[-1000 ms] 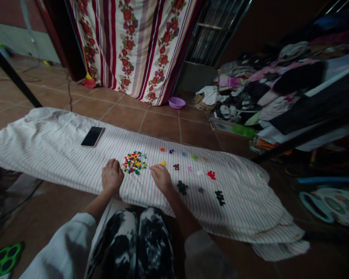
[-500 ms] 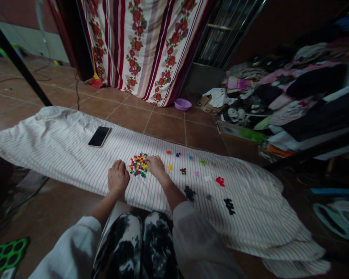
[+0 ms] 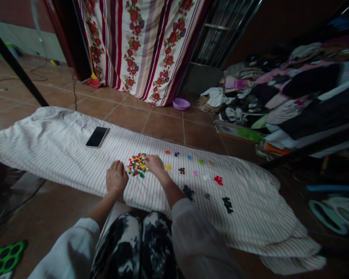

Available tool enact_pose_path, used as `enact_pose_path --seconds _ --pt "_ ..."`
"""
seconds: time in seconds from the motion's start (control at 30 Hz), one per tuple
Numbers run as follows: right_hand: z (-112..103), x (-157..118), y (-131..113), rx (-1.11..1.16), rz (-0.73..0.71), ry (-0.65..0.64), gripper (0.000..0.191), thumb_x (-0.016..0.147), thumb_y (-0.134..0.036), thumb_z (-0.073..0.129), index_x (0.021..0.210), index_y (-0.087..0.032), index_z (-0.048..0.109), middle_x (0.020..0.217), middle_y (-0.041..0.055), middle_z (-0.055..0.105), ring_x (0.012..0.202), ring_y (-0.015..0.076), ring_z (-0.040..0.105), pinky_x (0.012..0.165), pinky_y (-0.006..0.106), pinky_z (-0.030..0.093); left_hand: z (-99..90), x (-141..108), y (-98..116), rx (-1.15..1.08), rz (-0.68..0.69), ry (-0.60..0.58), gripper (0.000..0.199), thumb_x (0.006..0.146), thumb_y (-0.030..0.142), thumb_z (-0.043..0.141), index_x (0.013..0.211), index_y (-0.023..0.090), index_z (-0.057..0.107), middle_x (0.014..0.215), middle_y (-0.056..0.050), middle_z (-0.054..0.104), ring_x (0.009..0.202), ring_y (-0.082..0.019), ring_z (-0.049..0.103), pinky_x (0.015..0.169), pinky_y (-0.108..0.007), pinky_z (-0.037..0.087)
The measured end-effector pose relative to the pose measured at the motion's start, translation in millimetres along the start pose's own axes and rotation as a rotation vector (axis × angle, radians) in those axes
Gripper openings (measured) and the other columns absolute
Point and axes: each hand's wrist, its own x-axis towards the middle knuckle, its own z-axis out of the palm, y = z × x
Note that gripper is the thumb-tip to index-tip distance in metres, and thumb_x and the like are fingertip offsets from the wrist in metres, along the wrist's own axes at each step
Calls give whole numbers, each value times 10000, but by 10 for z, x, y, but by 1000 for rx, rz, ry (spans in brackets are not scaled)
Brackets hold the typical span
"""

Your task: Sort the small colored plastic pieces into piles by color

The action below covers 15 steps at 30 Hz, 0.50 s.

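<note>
Tiled floor [image 3: 165,128], a floral striped curtain [image 3: 154,46] hanging at the back and a big mess of clothes [image 3: 291,83] over on the right, so yeah, pretty busy room. Purple basin [image 3: 181,104] sits on the floor near the bottom of the curtain. Up front is a long worktop [image 3: 163,197] under a rumpled striped cloth [image 3: 250,232], with a phone [image 3: 97,137] lying flat toward the left.

Main thing is a heap of tiny multicoloured pieces [image 3: 137,164] around the middle of the cloth, between the two hands. Left hand [image 3: 116,176] rests palm-down right beside the heap, fingers loosely bent, not clenched. Right hand [image 3: 155,163] is at the heap's right edge, thumb and fingertips drawn together; honestly can't tell if there's a piece pinched in there, way too small.

Right of that hand it's little single-colour bunches, spaced apart. Far row: orange bunch [image 3: 167,152], dark purple bunch [image 3: 177,154], light blue bunch [image 3: 189,157], lime bunch [image 3: 201,161], tan bunch [image 3: 211,164]. Middle row: yellow bunch [image 3: 168,166], brown bunch [image 3: 182,170], pink bunch [image 3: 195,173], white bunch [image 3: 206,177], red bunch [image 3: 218,180]. Nearest: charcoal bunch [image 3: 188,192] by the right sleeve [image 3: 194,232], grey bunch [image 3: 207,196], black bunch [image 3: 228,205].
</note>
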Motion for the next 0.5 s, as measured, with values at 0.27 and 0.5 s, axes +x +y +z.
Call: enact_pose_path --seconds 0.27,0.5 --pt "-61 -214 -121 154 53 77 180 809 -194 534 950 -227 642 926 17 703 882 159 610 816 256 425 -17 -2 5 12 5 -3 329 827 199 395 1109 148 559 1256 -154 558 1148 -274 499 876 -413 387" --pt "-99 -551 -181 263 86 148 162 844 -210 488 955 -237 602 920 4 690 848 143 620 752 235 442 -36 3 -2 20 20 1 290 824 224 400 1055 161 562 1237 -143 564 1140 -265 504 841 -388 392"
